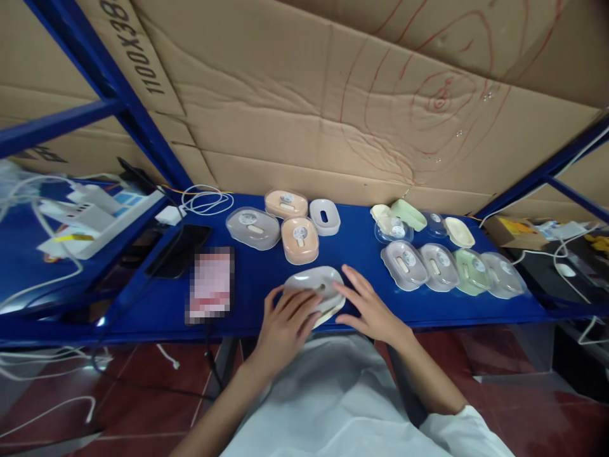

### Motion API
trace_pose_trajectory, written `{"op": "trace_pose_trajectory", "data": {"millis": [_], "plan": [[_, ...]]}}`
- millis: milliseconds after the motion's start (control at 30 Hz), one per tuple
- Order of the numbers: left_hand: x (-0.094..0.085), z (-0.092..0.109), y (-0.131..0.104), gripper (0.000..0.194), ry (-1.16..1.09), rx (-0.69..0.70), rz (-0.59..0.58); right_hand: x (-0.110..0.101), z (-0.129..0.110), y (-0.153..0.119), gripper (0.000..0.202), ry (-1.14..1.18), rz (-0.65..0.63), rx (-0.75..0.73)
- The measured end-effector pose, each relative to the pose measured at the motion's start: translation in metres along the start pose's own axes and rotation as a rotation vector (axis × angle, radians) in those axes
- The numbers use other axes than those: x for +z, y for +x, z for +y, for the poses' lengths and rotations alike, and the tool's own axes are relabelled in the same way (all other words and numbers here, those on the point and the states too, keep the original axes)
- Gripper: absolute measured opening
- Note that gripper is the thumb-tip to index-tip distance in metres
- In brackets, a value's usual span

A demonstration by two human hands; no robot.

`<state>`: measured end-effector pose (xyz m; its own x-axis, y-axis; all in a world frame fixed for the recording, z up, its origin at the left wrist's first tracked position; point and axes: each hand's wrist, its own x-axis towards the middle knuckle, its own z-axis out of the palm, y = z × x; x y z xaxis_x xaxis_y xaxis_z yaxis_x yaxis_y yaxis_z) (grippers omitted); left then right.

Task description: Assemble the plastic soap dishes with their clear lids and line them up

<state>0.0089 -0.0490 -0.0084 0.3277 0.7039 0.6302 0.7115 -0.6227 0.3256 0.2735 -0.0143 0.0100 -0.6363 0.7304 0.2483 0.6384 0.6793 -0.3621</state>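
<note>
A pale grey soap dish (311, 279) sits in front of me near the table's front edge, with a cream piece (329, 313) under its right side. My left hand (292, 317) grips the dish from the left, its fingers laid over the inside and hiding part of it. At the right rim is my right hand (368, 308), fingers spread; a fingertip seems to touch the rim. Just beyond the dish stand a peach soap box (299, 240), another peach soap box (286, 204), a grey lidded soap box (253, 228) and an open white soap dish (325, 217).
On the right of the blue table (354, 254) stand several lidded soap boxes (404, 265), with loose cream and green trays (409, 214) behind. A blurred pink item (210, 284), a black phone (183, 251) and a coiled white cable (207, 200) lie left. Cardboard (285, 95) closes the back.
</note>
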Motion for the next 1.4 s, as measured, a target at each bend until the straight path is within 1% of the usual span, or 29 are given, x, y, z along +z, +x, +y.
{"op": "trace_pose_trajectory", "data": {"millis": [67,133,267,367,467,533,600,667,700,733,767,800,833,867,933,1000,1067,1100,1133,1200,1233,1300,1333,1400], "plan": [[0.001,0.005,0.000,0.030,0.016,0.041,-0.054,0.002,-0.001,0.002,0.059,-0.015,-0.029,-0.068],[0.001,0.007,-0.001,0.034,0.049,0.078,-0.098,0.003,0.001,0.002,0.050,-0.012,-0.027,-0.079],[-0.001,0.005,-0.004,0.034,0.114,0.130,-0.119,0.002,0.007,-0.001,0.043,-0.071,-0.002,-0.113],[-0.001,0.002,-0.004,0.033,0.126,0.149,-0.138,-0.003,0.008,-0.001,0.041,-0.132,-0.032,-0.146],[-0.001,-0.001,-0.003,0.032,0.117,0.140,-0.160,-0.020,0.007,0.005,0.042,-0.140,-0.117,-0.178],[0.000,-0.003,-0.003,0.032,0.094,0.117,-0.161,-0.041,0.013,0.015,0.046,-0.156,-0.148,-0.155],[0.000,-0.005,-0.003,0.032,0.054,0.091,-0.151,-0.068,0.030,0.029,0.048,-0.242,-0.100,-0.035],[0.000,-0.007,-0.003,0.031,0.020,0.067,-0.147,-0.095,0.061,0.047,0.051,-0.393,-0.026,0.184],[0.001,-0.008,-0.003,0.031,0.009,0.057,-0.151,-0.107,0.079,0.057,0.056,-0.467,-0.030,0.312],[0.001,-0.009,-0.003,0.031,0.003,0.048,-0.155,-0.116,0.099,0.067,0.066,-0.517,-0.078,0.438],[0.001,-0.009,-0.003,0.030,0.000,0.043,-0.158,-0.122,0.117,0.077,0.077,-0.531,-0.173,0.534],[0.001,-0.009,-0.003,0.030,-0.001,0.041,-0.159,-0.126,0.134,0.086,0.085,-0.521,-0.274,0.590],[0.001,-0.009,-0.003,0.030,-0.001,0.040,-0.160,-0.127,0.149,0.094,0.089,-0.504,-0.356,0.616],[0.001,-0.009,-0.003,0.031,0.000,0.042,-0.162,-0.126,0.161,0.101,0.089,-0.485,-0.409,0.615],[0.001,-0.009,-0.003,0.031,0.003,0.048,-0.167,-0.119,0.176,0.110,0.086,-0.470,-0.425,0.582],[0.001,-0.009,-0.004,0.031,0.006,0.049,-0.174,-0.112,0.182,0.116,0.092,-0.467,-0.418,0.546],[0.002,-0.009,-0.004,0.031,0.007,0.050,-0.173,-0.108,0.184,0.121,0.105,-0.468,-0.430,0.511],[0.002,-0.010,-0.005,0.031,0.007,0.049,-0.174,-0.108,0.183,0.123,0.107,-0.469,-0.427,0.486],[0.002,-0.010,-0.006,0.032,0.005,0.050,-0.174,-0.109,0.180,0.125,0.105,-0.463,-0.408,0.450],[0.003,-0.011,-0.008,0.032,-0.011,0.050,-0.156,-0.113,0.168,0.126,0.092,-0.405,-0.330,0.333],[0.003,-0.011,-0.009,0.032,-0.025,0.036,-0.142,-0.114,0.157,0.124,0.087,-0.350,-0.284,0.251],[0.002,-0.012,-0.012,0.037,-0.074,-0.032,-0.107,-0.111,0.126,0.116,0.083,-0.224,-0.212,0.075],[0.002,-0.013,-0.012,0.042,-0.110,-0.081,-0.088,-0.106,0.106,0.109,0.083,-0.170,-0.197,-0.004],[0.001,-0.014,-0.013,0.056,-0.194,-0.174,-0.052,-0.090,0.064,0.094,0.081,-0.105,-0.212,-0.121]]}}
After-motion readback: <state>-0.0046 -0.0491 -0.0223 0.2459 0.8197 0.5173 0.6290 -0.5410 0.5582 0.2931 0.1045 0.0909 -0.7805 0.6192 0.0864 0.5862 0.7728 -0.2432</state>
